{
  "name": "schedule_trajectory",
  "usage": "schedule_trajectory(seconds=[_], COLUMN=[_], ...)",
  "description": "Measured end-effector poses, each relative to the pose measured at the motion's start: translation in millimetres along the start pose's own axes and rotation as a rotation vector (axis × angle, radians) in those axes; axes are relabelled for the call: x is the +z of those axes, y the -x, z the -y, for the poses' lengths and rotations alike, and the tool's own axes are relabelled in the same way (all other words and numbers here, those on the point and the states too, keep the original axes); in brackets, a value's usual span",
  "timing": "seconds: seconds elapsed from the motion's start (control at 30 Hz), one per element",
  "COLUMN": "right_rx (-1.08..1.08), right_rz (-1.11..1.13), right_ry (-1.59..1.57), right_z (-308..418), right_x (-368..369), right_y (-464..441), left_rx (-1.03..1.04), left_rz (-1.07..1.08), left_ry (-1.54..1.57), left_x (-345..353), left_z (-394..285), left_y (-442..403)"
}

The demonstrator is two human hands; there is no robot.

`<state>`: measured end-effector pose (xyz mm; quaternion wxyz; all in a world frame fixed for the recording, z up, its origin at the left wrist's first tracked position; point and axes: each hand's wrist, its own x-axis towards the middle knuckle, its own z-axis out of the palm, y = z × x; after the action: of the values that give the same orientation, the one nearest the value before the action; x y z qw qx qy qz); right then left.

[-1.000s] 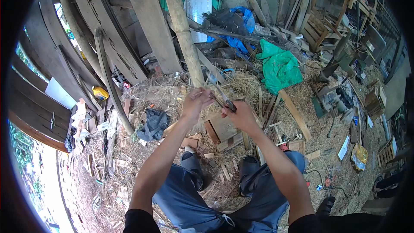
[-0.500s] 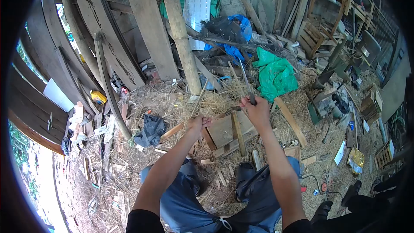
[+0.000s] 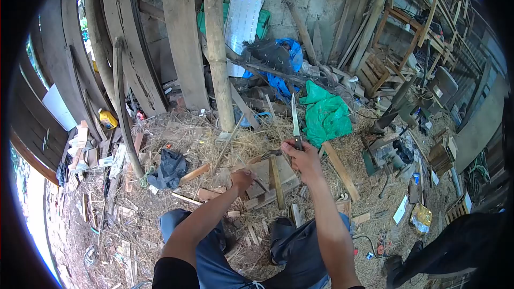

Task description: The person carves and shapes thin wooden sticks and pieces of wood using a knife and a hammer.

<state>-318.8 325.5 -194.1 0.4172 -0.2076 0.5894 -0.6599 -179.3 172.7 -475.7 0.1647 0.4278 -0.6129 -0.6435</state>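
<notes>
My right hand (image 3: pixel 303 159) is closed around the dark handle of a knife (image 3: pixel 295 118), whose long blade points up and away from me. To its left, my left hand (image 3: pixel 242 180) has its fingers curled together above the straw; what they hold, if anything, I cannot make out. Just right of that hand, a low wooden board piece (image 3: pixel 289 181) lies on the ground between my feet, with a narrow wooden strip (image 3: pixel 276 182) resting across it. A thin stick (image 3: pixel 227 149) slants up from the straw beyond my left hand.
A green plastic bag (image 3: pixel 326 115) lies past the knife, beside a plank (image 3: pixel 341 171). A black plastic bag (image 3: pixel 169 169) sits at left. Ahead stands a bamboo post (image 3: pixel 218 59). Another person's dark-clothed leg (image 3: pixel 455 243) is at lower right. Wood scraps and straw cover the ground.
My view has shifted, and the scene sits lower and further left. The knife in my right hand now stands more upright. My left hand has come lower, closer to the board piece.
</notes>
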Motion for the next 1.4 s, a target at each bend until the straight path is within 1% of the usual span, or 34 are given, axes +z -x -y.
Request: schedule_trajectory(seconds=[0.07, 0.1, 0.17, 0.23, 0.27, 0.3, 0.33, 0.37, 0.43, 0.47, 0.5, 0.53, 0.57, 0.6, 0.63, 0.7, 0.73, 0.77, 0.83, 0.87, 0.9, 0.93, 0.97, 1.0, 1.03, 1.07, 1.1, 1.17, 1.2, 1.27, 1.3, 1.37, 1.4], right_rx=[-0.002, -0.005, -0.016, -0.024, -0.023, -0.024, -0.060, -0.073, -0.119, -0.273, -0.285, -0.384, -0.481, -0.461, -0.469, -0.626, -0.585, -0.583, -0.614, -0.610, -0.710, -0.810, -0.781, -0.622, -0.462, -0.490, -0.475, -0.766, -0.755, -0.526, -0.517, -0.516, -0.510], right_rz=[0.013, 0.030, 0.053, 0.084, 0.075, 0.068, 0.063, 0.076, 0.146, 0.160, 0.169, 0.063, -0.040, -0.055, -0.039, -0.018, 0.029, 0.026, 0.132, 0.126, 0.096, 0.066, 0.053, 0.070, 0.090, 0.062, 0.052, 0.029, 0.017, 0.087, 0.076, 0.106, 0.099], right_ry=[-0.022, -0.040, -0.048, -0.045, -0.018, 0.009, 0.022, 0.027, 0.171, 0.210, 0.224, 0.293, 0.362, 0.424, 0.430, 0.590, 0.570, 0.575, 0.377, 0.374, 0.453, 0.530, 0.507, 0.619, 0.729, 0.579, 0.567, 0.650, 0.642, 0.610, 0.604, 0.875, 0.872], right_z=[6, 8, 6, 8, 11, 14, 17, 15, 7, -1, -2, -3, -2, 18, 25, 36, 43, 46, 46, 44, 41, 37, 30, 34, 37, 34, 30, 21, 22, 31, 33, 35, 29], right_x=[-1, 1, 2, 6, 13, 22, 31, 37, 47, 52, 56, 60, 64, 72, 74, 74, 75, 78, 82, 78, 74, 70, 61, 52, 47, 50, 48, 43, 42, 42, 40, 36, 33], right_y=[3, 3, 2, 6, 10, 16, 24, 28, 37, 38, 40, 42, 42, 55, 51, 44, 42, 40, 38, 36, 35, 33, 28, 23, 18, 18, 15, 9, 13, 29, 29, 29, 26], left_rx=[-0.272, -0.266, -0.049, 0.082, 0.092, 0.220, 0.352, 0.369, 0.596, 0.611, 0.616, 0.620, 0.631, 0.550, 0.469, 0.481, 0.562, 0.643, 0.674, 0.707, 0.699, 0.575, 0.424, 0.403, 0.339, 0.275, 0.258, 0.247, 0.234, 0.248, 0.237, 0.233, 0.228], left_rz=[0.019, 0.015, -0.371, -0.036, -0.044, -0.001, 0.042, 0.034, -0.010, -0.019, -0.068, -0.117, -0.129, -0.088, -0.048, -0.020, -0.060, -0.096, -0.079, -0.072, -0.067, 0.056, 0.179, 0.184, 0.252, 0.320, 0.325, 0.367, 0.375, 0.374, 0.383, 0.380, 0.386], left_ry=[0.077, 0.069, -0.309, 0.374, 0.376, 0.457, 0.537, 0.540, 0.209, 0.220, 0.168, 0.116, 0.130, 0.131, 0.128, 0.133, 0.044, -0.046, 0.015, 0.071, 0.064, 0.203, 0.327, 0.316, 0.364, 0.411, 0.400, 0.402, 0.392, 0.433, 0.426, 0.430, 0.426], left_x=[2, 5, 17, 16, 14, 12, 8, 1, -14, -23, -33, -41, -47, -53, -60, -64, -64, -61, -57, -55, -54, -55, -54, -54, -53, -52, -49, -45, -42, -36, -33, -31, -29], left_z=[-22, -35, -69, -164, -205, -242, -261, -262, -254, -251, -251, -254, -254, -264, -271, -271, -269, -267, -258, -254, -257, -266, -268, -269, -269, -269, -270, -270, -269, -265, -265, -267, -267], left_y=[7, 11, 21, 75, 106, 135, 149, 153, 164, 168, 175, 179, 185, 204, 218, 225, 226, 225, 217, 213, 215, 223, 227, 227, 227, 226, 227, 226, 225, 223, 224, 227, 226])
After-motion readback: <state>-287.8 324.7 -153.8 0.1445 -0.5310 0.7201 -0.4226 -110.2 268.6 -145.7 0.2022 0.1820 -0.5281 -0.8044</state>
